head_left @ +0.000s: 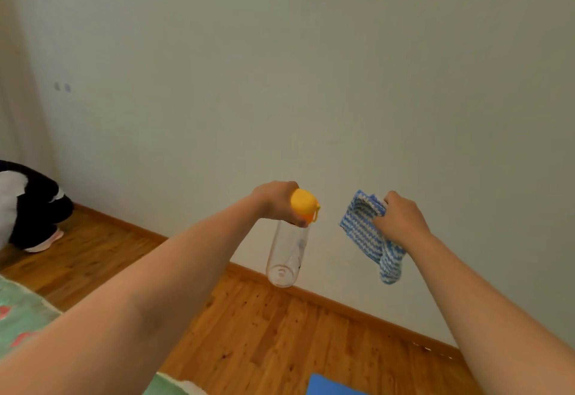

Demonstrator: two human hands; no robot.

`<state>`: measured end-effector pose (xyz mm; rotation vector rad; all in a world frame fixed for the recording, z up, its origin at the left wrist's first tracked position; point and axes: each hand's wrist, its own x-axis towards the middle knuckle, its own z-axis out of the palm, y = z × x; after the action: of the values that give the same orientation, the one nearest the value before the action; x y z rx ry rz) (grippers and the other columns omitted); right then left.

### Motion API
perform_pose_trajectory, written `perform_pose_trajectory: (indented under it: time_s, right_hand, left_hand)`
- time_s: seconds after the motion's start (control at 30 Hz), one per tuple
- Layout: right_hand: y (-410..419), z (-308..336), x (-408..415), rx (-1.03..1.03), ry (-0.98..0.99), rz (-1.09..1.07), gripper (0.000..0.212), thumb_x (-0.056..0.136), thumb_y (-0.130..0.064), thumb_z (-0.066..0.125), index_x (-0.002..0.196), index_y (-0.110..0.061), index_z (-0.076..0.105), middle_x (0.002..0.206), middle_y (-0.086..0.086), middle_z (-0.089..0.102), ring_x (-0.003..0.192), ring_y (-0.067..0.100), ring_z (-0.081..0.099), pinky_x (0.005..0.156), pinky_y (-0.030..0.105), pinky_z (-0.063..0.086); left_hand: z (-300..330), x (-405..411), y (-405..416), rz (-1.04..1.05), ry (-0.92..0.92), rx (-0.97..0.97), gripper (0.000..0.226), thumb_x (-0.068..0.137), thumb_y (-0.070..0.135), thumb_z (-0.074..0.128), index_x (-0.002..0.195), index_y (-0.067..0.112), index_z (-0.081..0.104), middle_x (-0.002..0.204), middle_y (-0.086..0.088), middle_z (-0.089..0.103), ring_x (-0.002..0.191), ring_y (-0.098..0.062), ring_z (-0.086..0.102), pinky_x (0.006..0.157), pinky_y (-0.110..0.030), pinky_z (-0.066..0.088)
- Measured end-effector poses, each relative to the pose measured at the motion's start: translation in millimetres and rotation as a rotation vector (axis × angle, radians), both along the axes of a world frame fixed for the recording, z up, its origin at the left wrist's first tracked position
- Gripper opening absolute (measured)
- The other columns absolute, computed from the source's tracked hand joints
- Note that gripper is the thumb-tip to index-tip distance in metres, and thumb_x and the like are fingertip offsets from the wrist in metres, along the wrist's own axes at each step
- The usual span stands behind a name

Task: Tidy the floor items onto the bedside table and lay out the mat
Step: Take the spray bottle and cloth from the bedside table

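My left hand (275, 201) grips a clear plastic bottle (287, 254) just under its yellow cap (304, 204); the bottle hangs upright and looks empty. My right hand (401, 218) is closed on a blue-and-white striped cloth (362, 229), which droops below my fist. Both are held up in the air in front of a pale wall, side by side and apart. A corner of a blue mat (329, 385) shows on the wooden floor at the bottom edge. No bedside table is in view.
A wooden floor (280, 332) meets the pale wall at a brown skirting board (357, 306). A green patterned rug (21, 310) lies at lower left. Another person (28, 204) crouches in the far left corner.
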<state>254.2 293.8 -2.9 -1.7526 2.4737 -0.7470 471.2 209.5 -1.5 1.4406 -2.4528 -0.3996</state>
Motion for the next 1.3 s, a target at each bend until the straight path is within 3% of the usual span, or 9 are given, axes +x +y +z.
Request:
perform_pose_trajectory:
  time_s: [0.23,0.4,0.53,0.6,0.83,0.97,1.07,1.2,1.3]
  right_hand:
    - [-176.7,-39.2,-16.1,0.023,0.008,0.028,0.012,0.085,-0.015,0.053,0.081,-0.010,0.043,0.100,0.019,0.061,0.078,0.026,0.047,0.064,0.029,0.032]
    - [-270.5,-90.5,-27.3,0.089,0.034,0.067,0.035,0.084,-0.019,0.054,0.061,-0.019,0.027,0.074,0.002,0.041,0.075,0.024,0.044,0.051,0.029,0.025]
    - [-323.0,-140.3,-41.1,0.125,0.002,0.060,0.017,0.083,-0.017,0.054,0.074,-0.012,0.041,0.081,0.005,0.046,0.077,0.027,0.050,0.054,0.029,0.028]
    - [-343.6,-171.0,-43.1,0.163,-0.019,0.074,0.015,0.084,-0.017,0.054,0.076,-0.011,0.042,0.081,0.005,0.047,0.081,0.029,0.054,0.053,0.029,0.027]
    - [-396.3,-307.6,-52.3,0.278,-0.065,0.124,0.036,0.084,-0.019,0.056,0.062,-0.021,0.028,0.080,0.004,0.044,0.074,0.023,0.042,0.057,0.029,0.027]
    - [-411.0,-397.7,-56.7,0.325,-0.113,0.157,0.021,0.082,-0.016,0.058,0.075,-0.013,0.039,0.085,0.013,0.053,0.084,0.033,0.054,0.062,0.030,0.029]
    - [-416.9,-477.3,-61.4,0.373,-0.112,0.186,0.024,0.081,-0.015,0.058,0.070,-0.016,0.037,0.088,0.013,0.055,0.089,0.034,0.055,0.062,0.032,0.028]
    - [-426.4,-585.8,-67.3,0.431,-0.097,0.186,0.019,0.082,-0.014,0.058,0.076,-0.013,0.040,0.089,0.014,0.056,0.087,0.034,0.054,0.062,0.033,0.026]
    - [-426.2,-654.2,-66.9,0.456,-0.096,0.202,0.019,0.082,-0.013,0.057,0.075,-0.012,0.039,0.080,0.007,0.045,0.077,0.028,0.045,0.062,0.034,0.026]
  left_hand:
    - [-25.6,-31.8,-165.2,0.018,-0.018,0.030,0.073,0.067,0.048,0.077,0.127,0.019,0.047,0.125,-0.004,0.058,0.113,-0.027,0.055,0.094,-0.041,0.048]
    - [-62.3,-53.2,-259.3,0.002,-0.063,0.101,0.070,0.068,0.047,0.077,0.124,0.019,0.047,0.122,-0.005,0.060,0.111,-0.026,0.056,0.089,-0.039,0.047]
    - [-117.2,-66.5,-307.3,0.015,-0.089,0.152,0.070,0.068,0.049,0.076,0.124,0.019,0.047,0.121,-0.005,0.061,0.111,-0.027,0.057,0.087,-0.039,0.048]
    - [-151.2,-73.0,-324.5,0.019,-0.102,0.184,0.069,0.067,0.050,0.076,0.123,0.019,0.047,0.119,-0.004,0.062,0.109,-0.027,0.058,0.085,-0.038,0.049]
    - [-285.8,-87.0,-365.7,0.045,-0.195,0.270,0.072,0.066,0.051,0.075,0.122,0.018,0.044,0.113,-0.008,0.064,0.104,-0.031,0.061,0.073,-0.037,0.046]
    - [-373.0,-91.6,-384.3,0.087,-0.253,0.269,0.076,0.065,0.051,0.074,0.127,0.020,0.042,0.112,-0.010,0.066,0.104,-0.033,0.062,0.074,-0.037,0.048]
    - [-448.4,-96.9,-394.0,0.104,-0.259,0.284,0.073,0.066,0.052,0.073,0.123,0.019,0.042,0.111,-0.010,0.067,0.104,-0.034,0.062,0.071,-0.035,0.045]
    - [-556.0,-101.2,-402.1,0.122,-0.236,0.372,0.071,0.067,0.048,0.074,0.121,0.016,0.042,0.110,-0.011,0.066,0.102,-0.034,0.062,0.070,-0.035,0.046]
    - [-628.1,-103.0,-401.3,0.096,-0.233,0.442,0.074,0.065,0.045,0.077,0.124,0.016,0.042,0.112,-0.013,0.065,0.103,-0.035,0.061,0.070,-0.035,0.044]
